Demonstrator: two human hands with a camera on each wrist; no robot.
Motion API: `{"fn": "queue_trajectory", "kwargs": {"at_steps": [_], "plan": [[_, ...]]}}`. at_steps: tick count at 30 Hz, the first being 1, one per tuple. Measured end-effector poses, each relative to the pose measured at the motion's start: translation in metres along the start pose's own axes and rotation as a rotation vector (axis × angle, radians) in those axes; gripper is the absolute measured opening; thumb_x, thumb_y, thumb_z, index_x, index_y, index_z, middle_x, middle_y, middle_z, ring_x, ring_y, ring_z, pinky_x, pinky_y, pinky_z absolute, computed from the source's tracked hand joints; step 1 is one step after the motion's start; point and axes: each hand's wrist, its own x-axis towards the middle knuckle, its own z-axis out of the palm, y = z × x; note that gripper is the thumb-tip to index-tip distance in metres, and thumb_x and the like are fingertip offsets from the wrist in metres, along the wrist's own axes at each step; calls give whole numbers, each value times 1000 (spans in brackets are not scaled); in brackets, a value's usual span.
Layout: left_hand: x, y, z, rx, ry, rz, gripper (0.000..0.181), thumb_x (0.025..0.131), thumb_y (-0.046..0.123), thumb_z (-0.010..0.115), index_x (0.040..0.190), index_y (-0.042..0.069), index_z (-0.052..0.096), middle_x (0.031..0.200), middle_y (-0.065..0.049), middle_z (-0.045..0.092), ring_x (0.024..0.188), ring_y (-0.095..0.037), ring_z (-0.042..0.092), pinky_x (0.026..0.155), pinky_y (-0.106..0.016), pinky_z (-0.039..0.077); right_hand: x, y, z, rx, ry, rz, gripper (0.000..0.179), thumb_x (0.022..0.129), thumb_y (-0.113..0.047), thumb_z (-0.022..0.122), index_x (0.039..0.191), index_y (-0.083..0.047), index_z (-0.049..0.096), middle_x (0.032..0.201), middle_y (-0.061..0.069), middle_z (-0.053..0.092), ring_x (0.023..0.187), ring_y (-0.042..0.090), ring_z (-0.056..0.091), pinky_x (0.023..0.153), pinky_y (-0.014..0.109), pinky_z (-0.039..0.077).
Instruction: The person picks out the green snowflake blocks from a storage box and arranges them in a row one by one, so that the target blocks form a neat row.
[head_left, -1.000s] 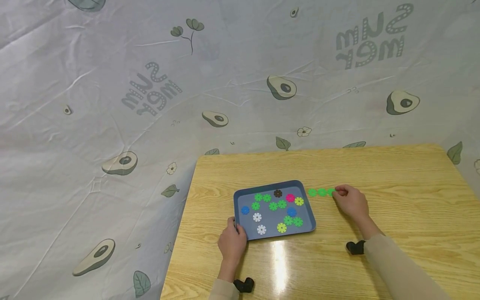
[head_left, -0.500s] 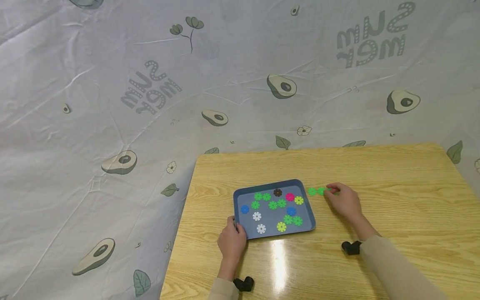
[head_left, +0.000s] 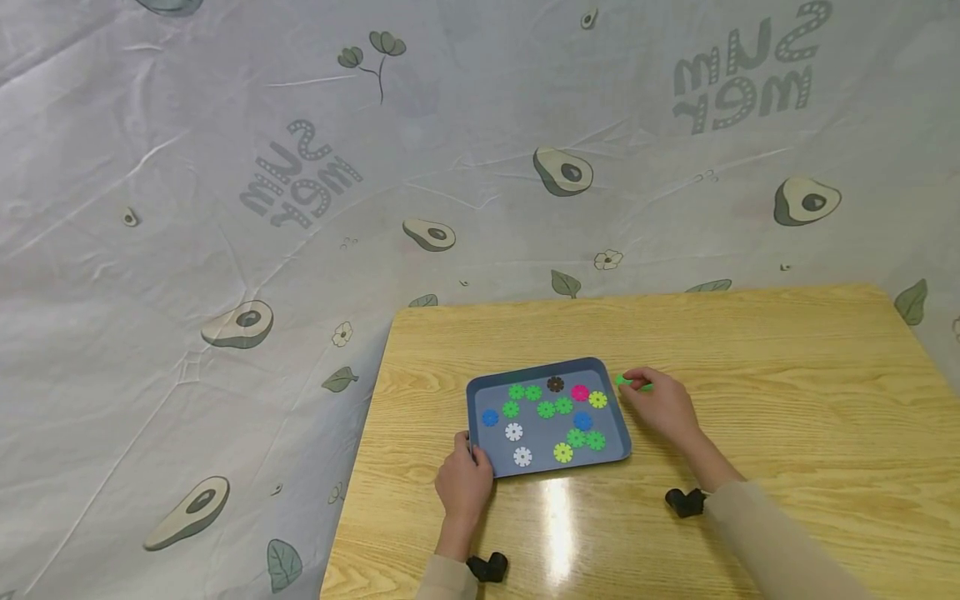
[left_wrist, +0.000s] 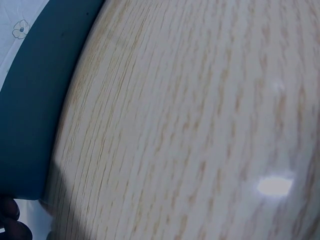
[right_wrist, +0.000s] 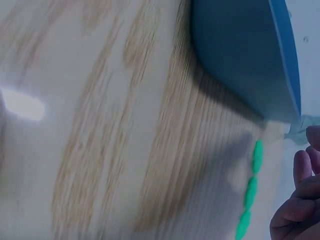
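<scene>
A blue-grey tray (head_left: 551, 471) lies on the table, holding several flat notched plastic discs, such as a green disc (head_left: 546, 409), a pink disc (head_left: 580, 392) and a white disc (head_left: 513, 432). My left hand (head_left: 465, 483) grips the tray's near left corner; in the left wrist view only fingertips (left_wrist: 15, 225) show below the tray wall. Right of the tray, three green discs (right_wrist: 251, 192) lie in a row on the table. Above them hovers my right hand (head_left: 663, 406), fingers loosely bent, seemingly holding nothing; it partly covers the row in the head view.
The wood-grain table (head_left: 810, 375) extends right of the tray and in front of it. A printed sheet (head_left: 480, 167) with avocados hangs behind and to the left. Black wrist mounts (head_left: 487, 567) sit beside both wrists.
My right hand has moved left along the row of green discs, from its right end toward the tray. The discs stay put. My left hand and the tray have not visibly moved.
</scene>
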Motion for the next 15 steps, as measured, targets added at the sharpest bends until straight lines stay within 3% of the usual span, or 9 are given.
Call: {"fn": "queue_trajectory", "kwargs": {"at_steps": [8, 15], "plan": [[0, -1, 1, 9, -2, -1, 24, 96, 20, 63, 116, 8, 68, 60, -2, 58, 46, -17, 49, 43, -38, 35, -7, -18, 11, 42, -49, -59, 29, 98, -24, 71, 119, -4, 72, 102, 9, 69, 50, 13, 41, 52, 31, 36], [0, 0, 2, 2, 3, -2, 23, 96, 19, 65, 115, 7, 68, 60, -4, 59, 46, -19, 50, 43, -39, 36, -15, -27, 23, 31, -70, -141, 26, 95, -21, 75, 115, -3, 74, 94, 4, 69, 51, 13, 35, 51, 31, 32]]}}
